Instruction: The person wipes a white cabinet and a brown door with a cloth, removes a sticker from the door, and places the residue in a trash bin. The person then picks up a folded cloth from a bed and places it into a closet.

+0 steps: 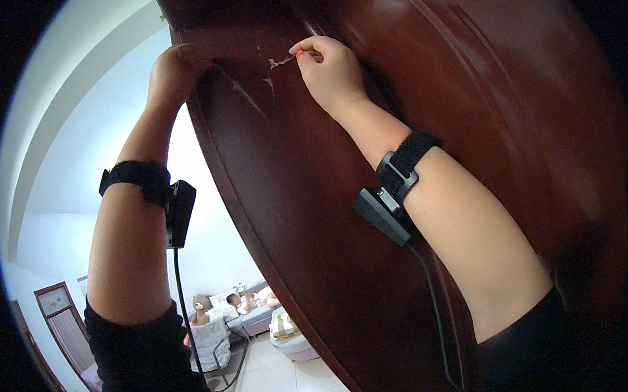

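Note:
My right hand (333, 71) is raised in front of a glossy dark red-brown wooden panel (272, 197), which looks like a door. Its thumb and forefinger pinch the end of a thin, crumpled whitish strand (279, 63); whether this is film, tape or cobweb cannot be told. Wispy pale threads (268, 83) hang just below the strand. At the panel's left edge is my left hand (177, 71), with the fingertips bent over towards the wood and lost in shadow. From near those fingertips a faint translucent streak (243, 92) slants down to the right.
Each forearm wears a black strap with a small black device (382, 214) and a hanging cable (434, 295). Beyond the panel's edge are a folding lounge chair (213, 342), a round ottoman (293, 347), and a sofa (256, 322) with a teddy bear (201, 306) and a reclining person (250, 300).

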The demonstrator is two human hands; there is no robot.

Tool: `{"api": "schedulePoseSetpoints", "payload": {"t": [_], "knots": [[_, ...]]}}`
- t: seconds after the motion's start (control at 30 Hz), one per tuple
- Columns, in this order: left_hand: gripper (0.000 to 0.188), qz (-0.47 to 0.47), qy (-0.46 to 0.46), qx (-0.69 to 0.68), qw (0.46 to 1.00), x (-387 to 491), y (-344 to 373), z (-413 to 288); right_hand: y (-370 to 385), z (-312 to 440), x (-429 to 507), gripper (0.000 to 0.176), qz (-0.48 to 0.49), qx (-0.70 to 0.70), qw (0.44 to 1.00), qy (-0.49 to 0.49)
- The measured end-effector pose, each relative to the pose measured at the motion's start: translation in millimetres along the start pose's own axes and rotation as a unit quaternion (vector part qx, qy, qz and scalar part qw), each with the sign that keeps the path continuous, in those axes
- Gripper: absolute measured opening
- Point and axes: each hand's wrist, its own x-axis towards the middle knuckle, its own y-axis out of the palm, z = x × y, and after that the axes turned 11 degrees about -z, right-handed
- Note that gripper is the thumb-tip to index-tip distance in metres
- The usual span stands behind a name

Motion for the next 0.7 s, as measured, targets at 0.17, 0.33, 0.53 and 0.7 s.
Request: {"api": "schedulePoseSetpoints", "payload": {"t": [0.17, 0.33, 0.53, 0.7], "knots": [[0.012, -0.06, 0.016, 0.036, 0.997, 6.9, 7.4, 2.0, 3.3, -2.0, 4.2, 0.012, 0.006, -0.016, 1.0, -0.018], [0.014, -0.035, 0.044, 0.062, 0.996, 11.3, 13.4, -6.2, 3.9, -5.3, 10.5, 0.011, 0.015, -0.02, 1.0, 0.004], [0.018, -0.028, 0.049, 0.055, 0.997, 11.2, 15.5, -7.6, 2.5, 2.0, 3.4, 0.022, 0.011, -0.102, 0.99, -0.096], [0.018, -0.019, 0.035, 0.074, 0.996, 28.4, 6.6, -24.4, 18.0, 33.1, 13.6, 0.041, 0.062, -0.226, 0.953, -0.19]]}}
